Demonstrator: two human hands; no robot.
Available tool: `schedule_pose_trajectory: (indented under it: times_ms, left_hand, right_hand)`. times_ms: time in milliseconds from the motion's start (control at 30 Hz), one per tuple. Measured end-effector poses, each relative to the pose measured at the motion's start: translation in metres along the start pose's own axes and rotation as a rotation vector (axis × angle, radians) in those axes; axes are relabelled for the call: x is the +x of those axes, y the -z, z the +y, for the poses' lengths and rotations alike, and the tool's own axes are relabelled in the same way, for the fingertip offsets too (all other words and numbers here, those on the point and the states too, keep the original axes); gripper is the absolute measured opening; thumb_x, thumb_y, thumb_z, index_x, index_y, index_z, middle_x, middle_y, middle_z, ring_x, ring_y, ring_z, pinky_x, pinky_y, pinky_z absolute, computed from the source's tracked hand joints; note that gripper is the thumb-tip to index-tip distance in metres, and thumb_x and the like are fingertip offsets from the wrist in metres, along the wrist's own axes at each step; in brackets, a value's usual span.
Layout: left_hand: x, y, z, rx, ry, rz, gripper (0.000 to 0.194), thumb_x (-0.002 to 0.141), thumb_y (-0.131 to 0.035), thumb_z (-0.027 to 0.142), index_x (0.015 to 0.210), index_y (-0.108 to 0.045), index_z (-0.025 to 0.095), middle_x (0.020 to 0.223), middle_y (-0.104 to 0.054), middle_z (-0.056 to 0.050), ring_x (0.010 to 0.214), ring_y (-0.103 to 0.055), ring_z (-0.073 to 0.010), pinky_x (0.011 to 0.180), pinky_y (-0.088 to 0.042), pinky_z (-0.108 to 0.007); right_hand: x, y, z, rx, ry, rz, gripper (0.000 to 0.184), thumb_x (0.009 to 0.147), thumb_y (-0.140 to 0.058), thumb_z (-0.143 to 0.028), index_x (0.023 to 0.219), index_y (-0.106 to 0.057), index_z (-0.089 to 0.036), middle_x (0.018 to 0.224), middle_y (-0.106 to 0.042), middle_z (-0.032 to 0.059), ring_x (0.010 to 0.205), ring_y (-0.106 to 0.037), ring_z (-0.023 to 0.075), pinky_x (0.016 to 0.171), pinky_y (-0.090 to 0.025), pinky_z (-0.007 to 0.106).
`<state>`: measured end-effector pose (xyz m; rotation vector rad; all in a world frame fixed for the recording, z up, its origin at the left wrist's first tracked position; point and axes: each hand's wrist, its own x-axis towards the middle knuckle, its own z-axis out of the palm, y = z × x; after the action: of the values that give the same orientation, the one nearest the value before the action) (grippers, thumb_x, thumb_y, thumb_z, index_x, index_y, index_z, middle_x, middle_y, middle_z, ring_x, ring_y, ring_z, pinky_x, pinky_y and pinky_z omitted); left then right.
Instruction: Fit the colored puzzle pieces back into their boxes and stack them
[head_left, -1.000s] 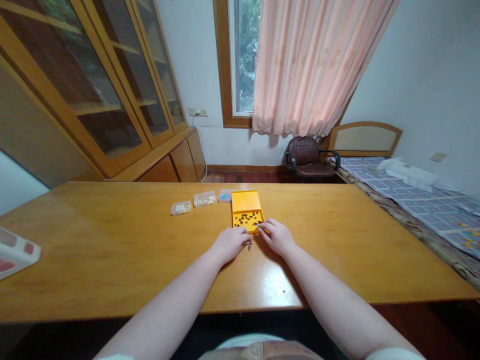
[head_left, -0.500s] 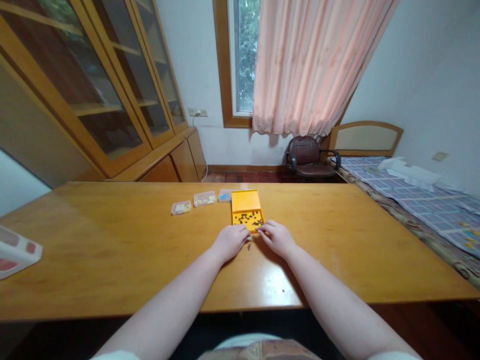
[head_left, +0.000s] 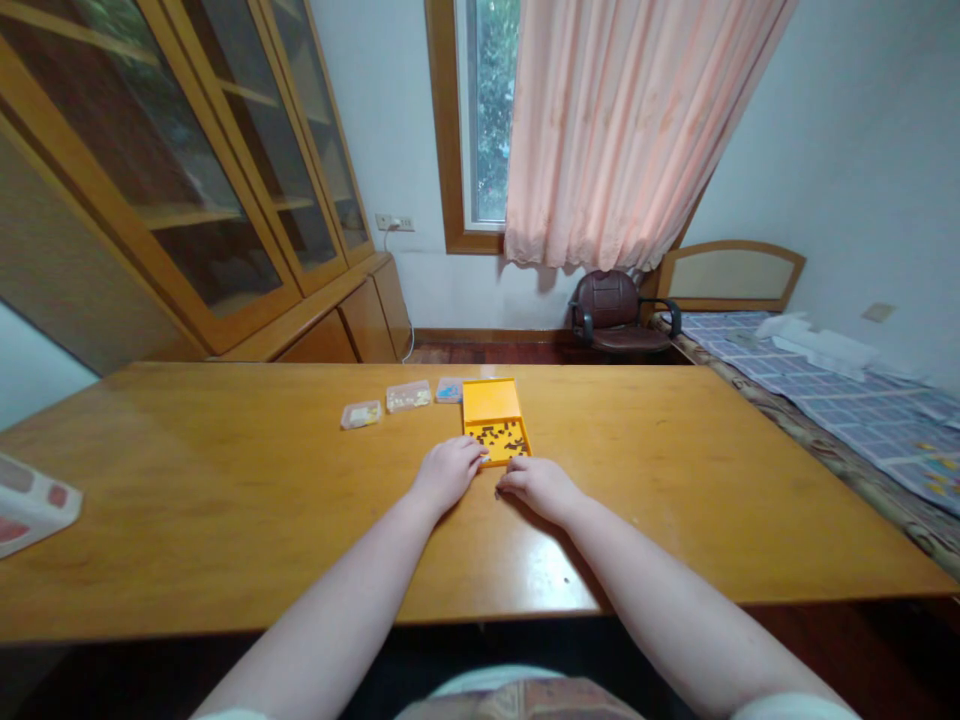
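An open yellow plastic box sits on the table, with several small dark brown pieces scattered in its near tray. My left hand rests at the tray's near left corner, fingers bent together; a small pale thing shows at the fingertips, too small to name. Just in front of the box, my right hand is low over the tabletop. Its fingertips are pinched at a small dark piece lying outside the box.
Clear plastic cases with small pale and blue bits stand left of the box on the wooden table. A tiny dark speck lies near the front edge. A white and red object is at far left. Beyond are a chair and bed.
My right hand has moved from the tray's near right corner toward me and left, to the dark piece on the table. My left hand has shifted slightly left and away from me.
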<state>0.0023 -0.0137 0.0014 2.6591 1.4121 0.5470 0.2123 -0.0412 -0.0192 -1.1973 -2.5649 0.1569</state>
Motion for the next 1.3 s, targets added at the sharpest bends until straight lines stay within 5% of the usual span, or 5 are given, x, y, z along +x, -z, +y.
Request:
schedule_pose_trajectory:
  times_ms: [367, 600, 733, 1000, 1300]
  left_hand:
    - [-0.005, 0.008, 0.009, -0.082, -0.163, -0.202, 0.015, 0.087, -0.052, 0.027, 0.092, -0.066, 0.023, 0.095, -0.063, -0.001, 0.087, -0.057, -0.0145, 0.078, -0.045, -0.024]
    - [-0.007, 0.008, 0.008, -0.147, -0.198, -0.242, 0.017, 0.087, -0.053, 0.030, 0.099, -0.065, 0.027, 0.098, -0.062, -0.001, 0.090, -0.058, -0.0145, 0.082, -0.044, -0.024]
    - [-0.007, 0.006, 0.007, -0.194, -0.260, -0.274, 0.024, 0.088, -0.051, 0.027, 0.109, -0.063, 0.031, 0.103, -0.060, 0.000, 0.092, -0.058, -0.0133, 0.083, -0.043, -0.023]
    - [-0.006, 0.001, 0.004, -0.213, -0.246, -0.283, 0.018, 0.086, -0.052, 0.024, 0.095, -0.067, 0.028, 0.100, -0.060, 0.001, 0.090, -0.057, -0.0126, 0.081, -0.042, -0.021]
    - [-0.005, 0.002, 0.005, -0.188, -0.216, -0.291, 0.011, 0.086, -0.055, 0.025, 0.090, -0.065, 0.026, 0.094, -0.059, 0.001, 0.087, -0.056, -0.0124, 0.078, -0.041, -0.021]
  right_hand:
    - [0.001, 0.006, -0.005, -0.153, 0.032, -0.005, 0.020, 0.092, -0.050, -0.030, 0.090, -0.067, -0.020, 0.083, -0.063, 0.0035, 0.073, -0.058, 0.0162, 0.066, -0.042, 0.024]
    - [0.004, 0.001, 0.009, 0.012, -0.175, 0.322, 0.020, 0.093, -0.048, -0.024, 0.092, -0.067, -0.020, 0.092, -0.064, 0.0061, 0.082, -0.060, 0.0158, 0.073, -0.045, 0.025]
    - [0.003, 0.003, 0.012, 0.074, -0.206, 0.374, 0.019, 0.091, -0.049, -0.023, 0.100, -0.066, -0.020, 0.095, -0.064, 0.0069, 0.083, -0.060, 0.0166, 0.074, -0.046, 0.026]
    - [-0.007, 0.013, -0.006, 0.237, 0.114, 0.088, 0.016, 0.083, -0.061, -0.035, 0.084, -0.068, -0.021, 0.080, -0.062, 0.0028, 0.074, -0.058, 0.0142, 0.070, -0.045, 0.024]
    - [-0.003, 0.005, -0.004, 0.169, 0.085, 0.059, 0.020, 0.081, -0.064, -0.041, 0.086, -0.067, -0.022, 0.082, -0.062, 0.0024, 0.077, -0.059, 0.0154, 0.070, -0.045, 0.024]
